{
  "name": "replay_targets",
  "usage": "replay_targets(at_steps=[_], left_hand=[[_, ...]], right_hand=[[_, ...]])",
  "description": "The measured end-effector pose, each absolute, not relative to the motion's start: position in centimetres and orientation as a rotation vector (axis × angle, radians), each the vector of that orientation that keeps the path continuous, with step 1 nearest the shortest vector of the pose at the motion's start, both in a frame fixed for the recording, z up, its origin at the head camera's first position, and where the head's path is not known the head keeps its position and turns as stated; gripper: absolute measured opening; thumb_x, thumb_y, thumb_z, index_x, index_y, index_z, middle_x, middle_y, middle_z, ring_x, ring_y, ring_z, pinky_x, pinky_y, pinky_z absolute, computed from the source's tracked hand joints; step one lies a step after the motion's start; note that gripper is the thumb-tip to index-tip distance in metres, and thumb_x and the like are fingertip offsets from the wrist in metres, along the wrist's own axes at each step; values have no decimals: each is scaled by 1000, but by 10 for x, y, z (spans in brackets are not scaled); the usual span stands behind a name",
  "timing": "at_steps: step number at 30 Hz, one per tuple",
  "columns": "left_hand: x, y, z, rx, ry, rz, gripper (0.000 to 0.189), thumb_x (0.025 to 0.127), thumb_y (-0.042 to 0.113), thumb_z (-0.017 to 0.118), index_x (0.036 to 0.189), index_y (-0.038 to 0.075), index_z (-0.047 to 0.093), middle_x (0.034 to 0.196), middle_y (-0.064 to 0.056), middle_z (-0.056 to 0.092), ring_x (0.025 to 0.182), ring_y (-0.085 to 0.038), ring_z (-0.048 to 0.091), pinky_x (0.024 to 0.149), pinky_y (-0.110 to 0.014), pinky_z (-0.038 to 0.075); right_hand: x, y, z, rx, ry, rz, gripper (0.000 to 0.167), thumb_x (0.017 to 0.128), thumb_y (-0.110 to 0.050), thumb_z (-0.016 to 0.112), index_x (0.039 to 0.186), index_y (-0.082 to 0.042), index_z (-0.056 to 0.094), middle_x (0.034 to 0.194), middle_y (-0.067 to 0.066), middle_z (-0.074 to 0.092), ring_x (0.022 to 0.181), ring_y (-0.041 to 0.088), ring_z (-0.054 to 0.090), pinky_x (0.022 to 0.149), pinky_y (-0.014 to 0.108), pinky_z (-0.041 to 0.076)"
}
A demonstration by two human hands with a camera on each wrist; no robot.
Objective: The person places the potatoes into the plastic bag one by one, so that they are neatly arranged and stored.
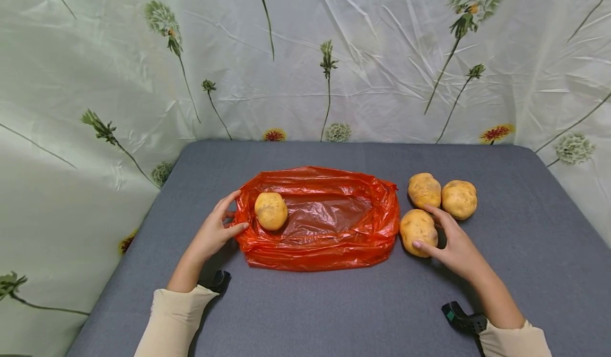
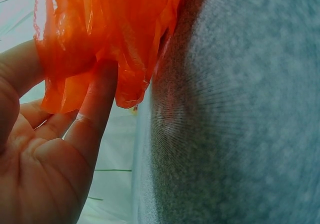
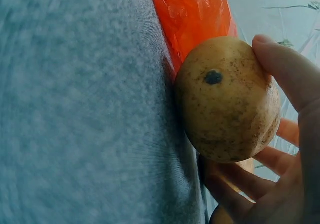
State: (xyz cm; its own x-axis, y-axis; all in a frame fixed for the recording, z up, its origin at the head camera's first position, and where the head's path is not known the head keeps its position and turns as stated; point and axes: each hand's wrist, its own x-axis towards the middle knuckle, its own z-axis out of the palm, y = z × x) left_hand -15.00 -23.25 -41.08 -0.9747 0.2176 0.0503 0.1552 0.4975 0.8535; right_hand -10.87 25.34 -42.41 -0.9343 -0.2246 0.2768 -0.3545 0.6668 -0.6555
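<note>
A red plastic bag (image 1: 317,256) lies spread on the table, its mouth facing up, with one potato (image 1: 271,211) inside at the left end. My left hand (image 1: 218,229) holds the bag's left edge between thumb and fingers; the left wrist view shows the thin red plastic (image 2: 120,29) between the digits of that hand (image 2: 55,149). Just beyond the bag's right end, my right hand (image 1: 451,243) grips a potato (image 1: 417,233), thumb on the near side and fingers around the far side. A dark spot marks this potato (image 3: 227,102) in the right wrist view.
Two more potatoes, one (image 1: 424,190) behind the gripped one and another (image 1: 459,199) to its right, sit close together. The grey table (image 1: 334,309) ends at the back against a pale curtain (image 1: 286,92) printed with flowers. Black bands are on both wrists.
</note>
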Motion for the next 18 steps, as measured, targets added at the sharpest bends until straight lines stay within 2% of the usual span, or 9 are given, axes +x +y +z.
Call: replay_targets(at_steps=[3, 5, 9, 12, 18], left_hand=[[-152, -235, -416, 332, 2662, 1514, 77, 79, 9, 69, 142, 9, 25, 139, -18, 24, 103, -35, 46, 81, -48, 44], [-153, -235, -416, 337, 2658, 1520, 76, 79, 9, 69, 142, 10, 25, 139, -18, 24, 103, -35, 46, 80, -47, 44], [-153, -235, -416, 339, 2657, 1522, 75, 79, 7, 69, 141, 10, 26, 139, -18, 25, 103, -35, 47, 80, -47, 45], [-154, -235, -416, 338, 2658, 1518, 75, 79, 7, 68, 141, 10, 26, 138, -18, 25, 103, -35, 47, 80, -47, 45], [-153, -235, -416, 333, 2652, 1520, 76, 79, 8, 69, 142, 10, 25, 139, -18, 25, 104, -36, 47, 80, -47, 45]], right_hand=[[-108, 253, -425, 451, -2739, 1158, 75, 73, -16, 75, 134, -2, 34, 126, 19, 40, 98, 35, 48, 78, 51, 35], [-108, 254, -426, 433, -2754, 1165, 74, 73, -16, 75, 134, -5, 34, 126, 18, 40, 98, 35, 49, 78, 50, 37], [-108, 254, -427, 424, -2748, 1165, 73, 73, -14, 75, 134, -7, 36, 125, 17, 41, 95, 34, 53, 73, 32, 44], [-108, 252, -426, 420, -2733, 1154, 72, 72, -11, 76, 133, -6, 38, 123, 16, 43, 90, 27, 55, 66, 19, 43], [-109, 251, -426, 376, -2664, 1172, 70, 68, -1, 76, 129, 0, 41, 119, 18, 45, 84, 1, 50, 64, 13, 41]])
